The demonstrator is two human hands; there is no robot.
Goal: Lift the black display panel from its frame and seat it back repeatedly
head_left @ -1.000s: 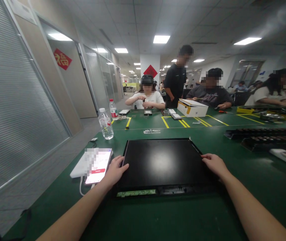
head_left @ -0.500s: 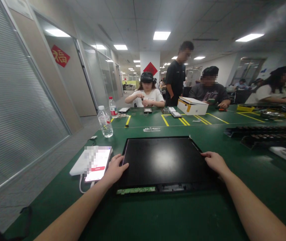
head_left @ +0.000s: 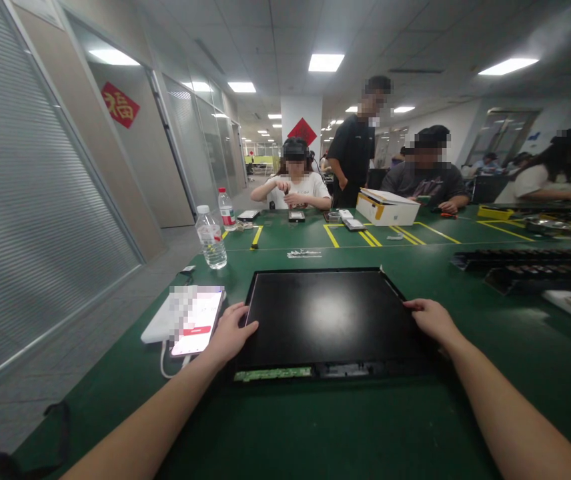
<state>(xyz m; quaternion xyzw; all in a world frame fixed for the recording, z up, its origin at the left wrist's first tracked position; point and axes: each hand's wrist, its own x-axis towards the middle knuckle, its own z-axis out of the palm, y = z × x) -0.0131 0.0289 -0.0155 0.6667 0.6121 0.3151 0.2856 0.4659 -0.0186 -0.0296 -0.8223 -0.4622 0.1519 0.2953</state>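
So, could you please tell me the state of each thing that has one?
Black panel, flat, unlit
Circuit strip, exposed
Phone, screen lit
Near bottle, upright, capped
Far bottle, upright, capped
White box, whether shut unclear
Ceiling light, on
Left hand, on panel edge
Right hand, on panel edge

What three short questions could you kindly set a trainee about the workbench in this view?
1. Besides the black panel, what lies nearest the left hand?
A) the white box
B) the phone
C) the red pliers

2. True or false: the green circuit strip lies along the panel's edge nearest the wearer.

3. Fill in: of the two bottles beyond the phone, the farther bottle has a ____ cap.

Key: 1 B; 2 true; 3 red.
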